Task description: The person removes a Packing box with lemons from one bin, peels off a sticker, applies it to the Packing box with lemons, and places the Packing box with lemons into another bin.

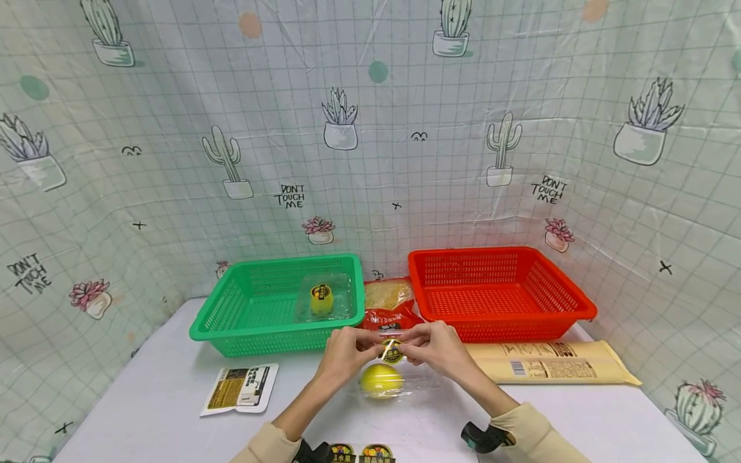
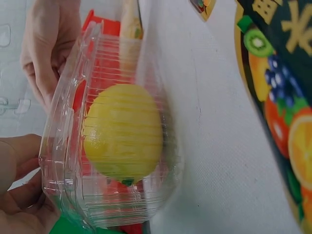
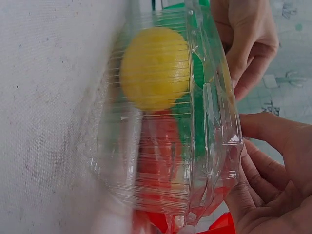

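A clear plastic clamshell box stands on the white table with a yellow lemon inside. Over its lid, a round black-and-gold fruit sticker lies between both hands. My left hand pinches the sticker's left side between thumb and fingers, while my right hand pinches its right side. Both wrist views show fingers close along the lid; the sticker itself is hidden there. More fruit stickers lie at the near table edge.
Behind on the left, a green basket holds another labelled clear box with a yellow fruit. A red basket stands right. Between them lies a red food packet. A beige package lies right, a white-and-brown pouch left.
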The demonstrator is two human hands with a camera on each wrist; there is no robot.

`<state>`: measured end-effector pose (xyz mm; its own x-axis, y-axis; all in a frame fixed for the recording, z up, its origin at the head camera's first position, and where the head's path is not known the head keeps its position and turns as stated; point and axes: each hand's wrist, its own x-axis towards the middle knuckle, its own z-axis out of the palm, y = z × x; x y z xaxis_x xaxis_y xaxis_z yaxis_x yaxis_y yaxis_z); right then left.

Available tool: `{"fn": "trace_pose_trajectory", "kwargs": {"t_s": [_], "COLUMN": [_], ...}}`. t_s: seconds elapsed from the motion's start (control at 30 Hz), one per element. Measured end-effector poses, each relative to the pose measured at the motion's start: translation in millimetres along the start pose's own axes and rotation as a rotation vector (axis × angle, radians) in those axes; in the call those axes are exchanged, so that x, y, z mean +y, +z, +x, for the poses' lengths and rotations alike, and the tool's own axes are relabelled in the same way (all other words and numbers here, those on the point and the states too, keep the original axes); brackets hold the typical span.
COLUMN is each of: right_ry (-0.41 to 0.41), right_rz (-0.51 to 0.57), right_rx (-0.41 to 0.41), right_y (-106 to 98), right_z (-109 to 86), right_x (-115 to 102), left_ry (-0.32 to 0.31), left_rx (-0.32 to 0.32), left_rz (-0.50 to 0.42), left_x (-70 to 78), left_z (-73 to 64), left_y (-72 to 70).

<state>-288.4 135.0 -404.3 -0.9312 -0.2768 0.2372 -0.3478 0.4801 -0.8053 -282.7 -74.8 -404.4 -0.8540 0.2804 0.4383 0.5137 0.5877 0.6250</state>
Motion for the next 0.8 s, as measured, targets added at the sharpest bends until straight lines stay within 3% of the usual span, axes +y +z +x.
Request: {"fn": "trace_pose_trajectory", "kwargs": {"t_s": [0.43,0.8], "right_ry": [-0.002,0.042], "right_rz": [-0.084,-0.103], "right_rx": [-0.039,-0.012], "right_y": [0.3,3.7], "right_z": [2.2,6.2], "right_x": [-2.8,-4.0], "left_ry": [-0.009,-0.009], "left_rx": [0.007,0.012], "left_rz": [0.031,0.069], "left_x": [0.2,-2.9], "left_z": [-0.4,2.8], "left_y": [-1.6,1.0]}}
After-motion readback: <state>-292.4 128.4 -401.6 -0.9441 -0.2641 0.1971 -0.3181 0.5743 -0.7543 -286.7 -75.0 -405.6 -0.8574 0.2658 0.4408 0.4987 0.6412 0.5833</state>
